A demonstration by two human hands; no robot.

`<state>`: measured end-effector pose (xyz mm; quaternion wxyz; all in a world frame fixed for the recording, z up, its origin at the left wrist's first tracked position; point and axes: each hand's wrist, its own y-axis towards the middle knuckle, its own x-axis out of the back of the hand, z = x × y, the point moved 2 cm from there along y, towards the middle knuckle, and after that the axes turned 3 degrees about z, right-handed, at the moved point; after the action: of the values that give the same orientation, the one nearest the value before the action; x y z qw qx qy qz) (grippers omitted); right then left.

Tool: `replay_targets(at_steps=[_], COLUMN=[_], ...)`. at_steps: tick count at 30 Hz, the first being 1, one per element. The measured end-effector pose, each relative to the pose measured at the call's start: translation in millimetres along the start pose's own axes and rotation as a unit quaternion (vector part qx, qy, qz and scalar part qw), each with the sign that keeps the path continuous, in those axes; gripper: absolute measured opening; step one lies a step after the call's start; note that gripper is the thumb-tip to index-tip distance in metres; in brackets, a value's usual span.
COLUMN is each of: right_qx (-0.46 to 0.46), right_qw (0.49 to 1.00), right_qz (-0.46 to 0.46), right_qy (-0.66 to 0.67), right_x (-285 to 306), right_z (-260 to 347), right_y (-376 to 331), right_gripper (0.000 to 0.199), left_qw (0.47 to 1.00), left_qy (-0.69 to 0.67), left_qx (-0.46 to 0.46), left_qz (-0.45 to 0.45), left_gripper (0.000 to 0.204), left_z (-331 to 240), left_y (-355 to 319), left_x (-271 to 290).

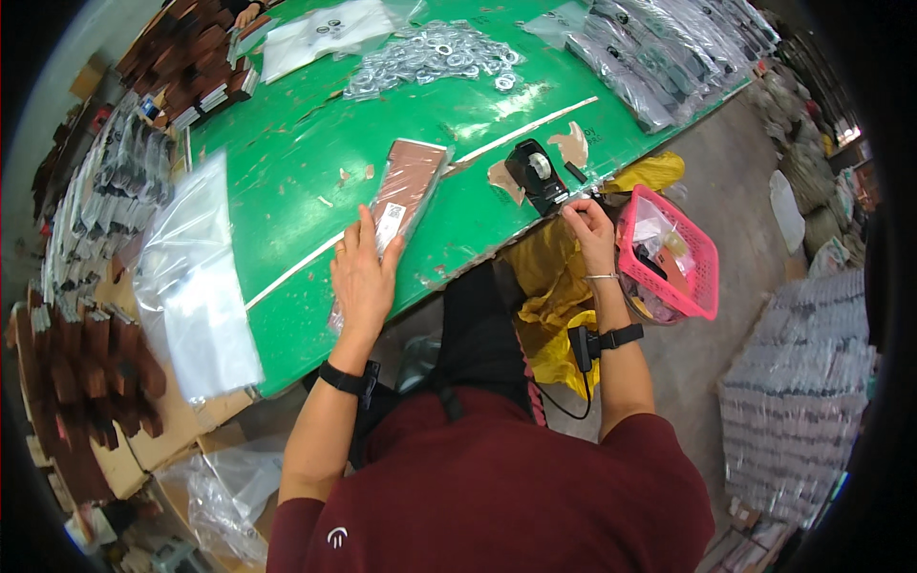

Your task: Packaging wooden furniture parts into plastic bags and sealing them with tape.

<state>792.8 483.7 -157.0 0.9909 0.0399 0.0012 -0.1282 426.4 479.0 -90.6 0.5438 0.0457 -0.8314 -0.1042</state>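
Note:
A brown flat item in a clear plastic bag (pixel 406 186) lies on the green table (pixel 287 153). My left hand (pixel 363 272) rests flat on the bag's near end, fingers spread. At the table's edge, my right hand (pixel 587 224) pinches at tape coming from a black tape dispenser (pixel 535 172). Whether tape is between the fingers is too small to tell.
A pink basket (pixel 669 258) hangs by the table edge at right, above yellow bags (pixel 554 286). Clear bags (pixel 191 277) are stacked at left beside brown items (pixel 76 372). Metal rings (pixel 430 57) and packed bags (pixel 659 57) lie at the far side. Wrapped stacks (pixel 802 401) stand on the floor.

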Motion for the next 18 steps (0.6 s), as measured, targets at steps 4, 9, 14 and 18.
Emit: replay_targets(at_steps=[4,9,14,18], right_qx=[0.029,0.011,-0.023,-0.014], right_qw=[0.999,0.984,0.988,0.971], right_qz=[-0.023,-0.008,0.134,0.239], right_qy=[-0.023,-0.175,-0.069,-0.005], right_x=[-8,10,-91,-177], right_z=[1,-28,41,63], right_y=[7,1,-36,-13], right_gripper=[0.01,0.014,0.014,0.018], left_qw=[0.999,1.0,0.999,1.0], left_qy=[-0.016,-0.012,-0.008,-0.011], left_qx=[0.017,0.014,0.027,0.004], left_qz=[0.032,0.011,0.021,-0.008], left_gripper=[0.068,0.066,0.065,0.073], left_z=[-3,-1,-5,-4], left_y=[3,0,1,1], left_x=[1,-1,1,1])
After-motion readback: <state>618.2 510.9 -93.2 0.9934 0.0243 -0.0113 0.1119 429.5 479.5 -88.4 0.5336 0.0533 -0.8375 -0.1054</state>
